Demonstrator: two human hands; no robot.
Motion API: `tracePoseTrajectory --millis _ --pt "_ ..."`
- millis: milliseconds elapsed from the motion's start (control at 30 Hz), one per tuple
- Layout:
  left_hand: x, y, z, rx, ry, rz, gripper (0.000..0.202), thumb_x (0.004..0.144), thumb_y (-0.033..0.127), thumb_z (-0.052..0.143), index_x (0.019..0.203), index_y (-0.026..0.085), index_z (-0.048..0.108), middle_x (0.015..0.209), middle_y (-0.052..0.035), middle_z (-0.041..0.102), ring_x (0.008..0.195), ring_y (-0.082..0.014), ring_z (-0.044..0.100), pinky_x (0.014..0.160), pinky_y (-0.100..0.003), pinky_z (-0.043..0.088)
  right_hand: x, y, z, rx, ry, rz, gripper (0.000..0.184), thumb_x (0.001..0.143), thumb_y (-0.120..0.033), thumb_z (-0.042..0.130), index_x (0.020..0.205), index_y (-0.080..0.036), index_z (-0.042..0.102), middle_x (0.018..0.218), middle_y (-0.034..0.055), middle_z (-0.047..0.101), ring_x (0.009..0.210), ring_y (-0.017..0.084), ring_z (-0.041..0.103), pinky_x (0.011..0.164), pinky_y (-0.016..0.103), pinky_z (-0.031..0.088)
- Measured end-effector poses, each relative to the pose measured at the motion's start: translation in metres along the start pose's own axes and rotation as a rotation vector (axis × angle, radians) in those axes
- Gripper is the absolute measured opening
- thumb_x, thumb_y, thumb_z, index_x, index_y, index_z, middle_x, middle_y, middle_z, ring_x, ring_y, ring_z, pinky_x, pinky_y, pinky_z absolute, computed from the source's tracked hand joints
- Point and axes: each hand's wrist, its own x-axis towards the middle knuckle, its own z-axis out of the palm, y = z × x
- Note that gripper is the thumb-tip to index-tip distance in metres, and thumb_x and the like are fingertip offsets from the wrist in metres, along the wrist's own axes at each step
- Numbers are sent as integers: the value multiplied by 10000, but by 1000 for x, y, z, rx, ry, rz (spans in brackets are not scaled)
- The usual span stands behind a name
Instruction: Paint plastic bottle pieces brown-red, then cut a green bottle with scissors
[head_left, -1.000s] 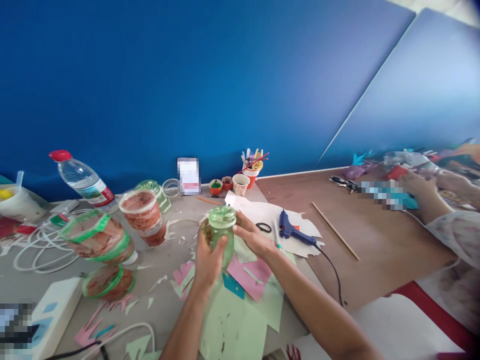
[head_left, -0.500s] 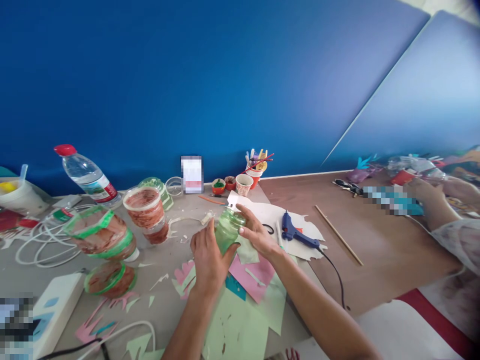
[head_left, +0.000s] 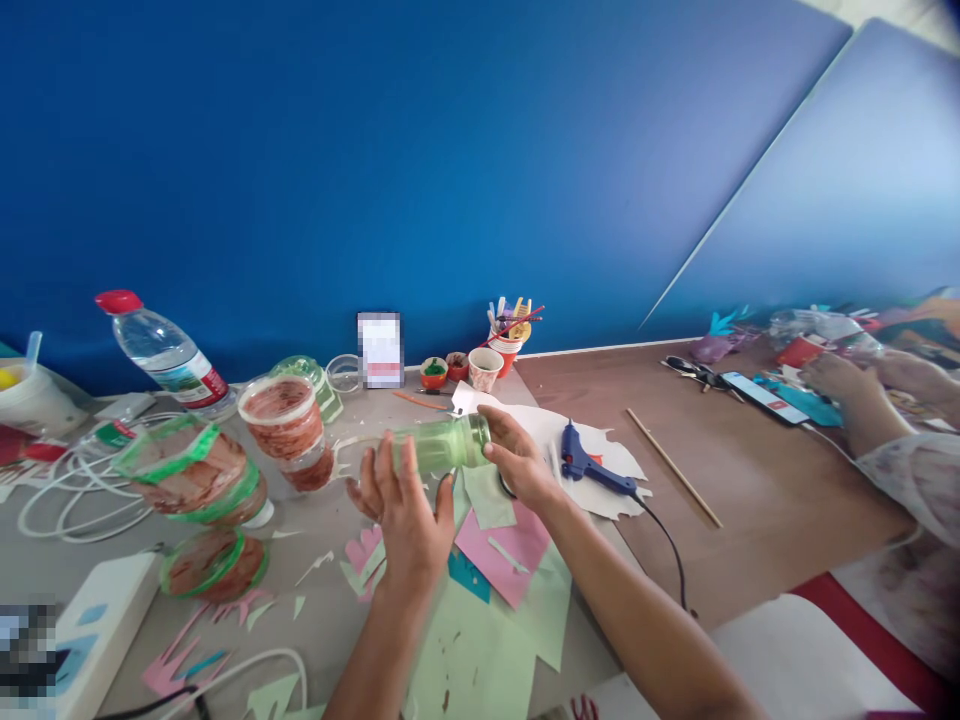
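Observation:
A green-tinted glass jar [head_left: 439,447] lies on its side in the air above the table, mouth end to the right. My right hand [head_left: 517,462] grips that mouth end. My left hand [head_left: 401,510] cups the jar's body from the near side, fingers spread against it. Under both hands lie pink and light green paper sheets [head_left: 499,560].
Brown and green painted jars [head_left: 281,425] and a water bottle [head_left: 169,358] stand at the left. A blue glue gun [head_left: 592,468], a wooden stick [head_left: 673,466] and paint cups [head_left: 484,368] are to the right and behind. Another person's hands [head_left: 862,385] work at the far right.
The jar has tipped from upright onto its side, its base swinging left. My left hand has loosened from a wrap to spread fingers; my right hand stays on the mouth.

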Motion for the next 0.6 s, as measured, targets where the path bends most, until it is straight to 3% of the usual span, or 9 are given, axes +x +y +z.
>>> tracePoseTrajectory --millis 67,133,200,267,400,500,600 --pt "2 -1 0 -49 92 -75 698 787 360 700 1393 154 424 1509 -222 343 1452 -347 222 1177 -547 131 0 0 4 59 34 -70 539 685 -417 807 1169 -277 614 1251 79 608 1193 289 540 999 433 444" --pt "3 -2 3 -240 96 -270 716 782 394 698 1392 170 397 1469 -204 375 1409 -311 313 1165 -491 225 -1 0 9 105 49 -144 521 681 -402 803 1143 -288 593 1262 74 579 1173 285 540 960 429 469" --pt "3 -1 7 -525 -5 -534 688 762 437 711 1346 206 430 1409 -164 458 1350 -295 413 1139 -476 295 -3 1 14 121 66 -196 530 654 -392 816 1111 -306 561 1307 61 533 1177 276 526 936 423 483" --pt "2 2 12 -789 -158 -707 645 741 476 723 1285 228 482 1365 -132 527 1304 -293 486 1100 -469 366 -5 4 20 95 84 -222 544 639 -402 823 1083 -320 518 1370 51 473 1214 270 495 950 423 477" --pt "0 10 15 -1086 -332 -715 549 743 444 743 1224 256 557 1329 -84 596 1299 -279 510 1082 -424 402 -14 12 33 -37 73 -246 591 646 -462 819 1070 -314 436 1482 74 323 1305 281 437 1020 439 437" --pt "2 10 12 -1118 -323 -763 542 725 384 775 1209 244 574 1250 -82 639 1236 -267 556 1052 -412 419 -22 13 37 -221 0 -321 549 707 -433 785 1112 -294 442 1499 99 272 1380 298 367 1124 467 322" --pt "6 6 9 -1123 -275 -822 513 724 366 770 1189 251 587 1176 -59 658 1124 -235 611 973 -378 461 -26 10 31 -401 -76 -377 462 762 -412 721 1149 -268 512 1437 110 365 1391 321 333 1155 495 247"
